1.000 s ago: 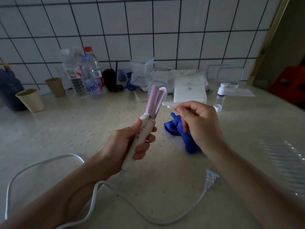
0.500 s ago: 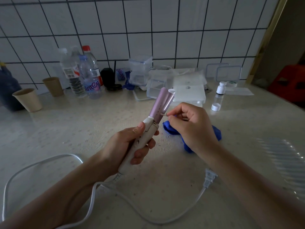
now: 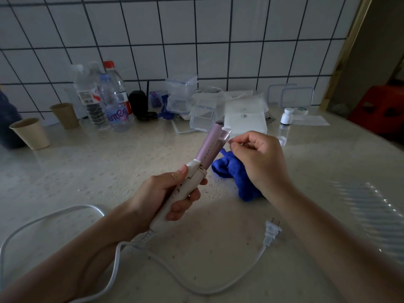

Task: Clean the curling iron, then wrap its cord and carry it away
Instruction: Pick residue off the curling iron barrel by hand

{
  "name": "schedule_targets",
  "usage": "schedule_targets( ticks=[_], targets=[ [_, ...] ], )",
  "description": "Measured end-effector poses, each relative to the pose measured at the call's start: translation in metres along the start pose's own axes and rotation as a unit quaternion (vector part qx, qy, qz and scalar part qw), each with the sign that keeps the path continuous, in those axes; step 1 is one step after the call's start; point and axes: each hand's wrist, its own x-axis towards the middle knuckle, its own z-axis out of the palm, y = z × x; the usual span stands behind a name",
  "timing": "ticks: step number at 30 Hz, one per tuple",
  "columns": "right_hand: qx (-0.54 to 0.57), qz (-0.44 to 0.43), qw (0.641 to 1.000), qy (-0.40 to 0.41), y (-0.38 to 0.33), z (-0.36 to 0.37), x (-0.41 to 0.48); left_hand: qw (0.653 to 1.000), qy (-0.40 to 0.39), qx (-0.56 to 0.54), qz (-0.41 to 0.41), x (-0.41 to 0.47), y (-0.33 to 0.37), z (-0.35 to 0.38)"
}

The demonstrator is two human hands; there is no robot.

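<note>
A: The right hand (image 3: 258, 158) has moved up from the middle of the barrel to its far end. The curling iron (image 3: 209, 147) has tipped a little further to the right.

B: What is that hand holding?

A: Thumb and forefinger pinch something thin and white, probably a cotton swab (image 3: 229, 141). Its end sits right at the barrel's tip, but I cannot tell whether it touches.

B: And the iron itself?

A: It is up off the counter (image 3: 65, 176), slanting away, with the left hand (image 3: 172, 195) wrapped round the cream handle and the thumb near the hinge.

B: So it's still being cleaned?

A: I judge so, detail work around the tip. The blue cloth (image 3: 231, 171) lies bunched under the right wrist. The cord (image 3: 122, 259) trails loose across the counter and its plug (image 3: 271, 232) lies flat, so no wrapping has begun.
</note>
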Motion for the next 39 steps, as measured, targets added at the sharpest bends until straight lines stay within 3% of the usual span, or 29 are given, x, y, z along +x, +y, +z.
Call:
schedule_targets(
  ticks=[5, 10, 14, 18, 23, 31, 39],
  targets=[
    [-0.030, -0.024, 0.999, -0.035, 0.000, 0.006, -0.007, 1.000, -0.010, -0.006, 0.003, -0.001, 0.001, -0.003],
    [-0.011, -0.008, 1.000, 0.024, 0.002, 0.001, 0.001, 1.000, -0.013, -0.004, -0.001, -0.001, 0.002, -0.001],
    [-0.029, -0.033, 0.999, -0.030, 0.003, 0.007, -0.006, 1.000, -0.004, 0.002, -0.015, -0.001, 0.002, 0.002],
    [-0.023, -0.029, 0.999, 0.001, 0.005, 0.003, 0.000, 1.000, -0.001, 0.010, -0.017, -0.002, 0.002, 0.008],
    [-0.033, -0.046, 0.995, -0.079, 0.002, 0.013, -0.012, 1.000, 0.017, 0.009, -0.023, -0.002, 0.003, 0.008],
    [-0.010, -0.032, 0.993, -0.117, -0.003, 0.013, -0.015, 0.999, 0.020, 0.026, -0.016, -0.002, 0.002, 0.005],
    [-0.012, 0.021, 0.999, -0.034, 0.001, -0.003, 0.004, 0.997, 0.025, 0.075, -0.004, -0.003, 0.000, 0.009]
  ],
)
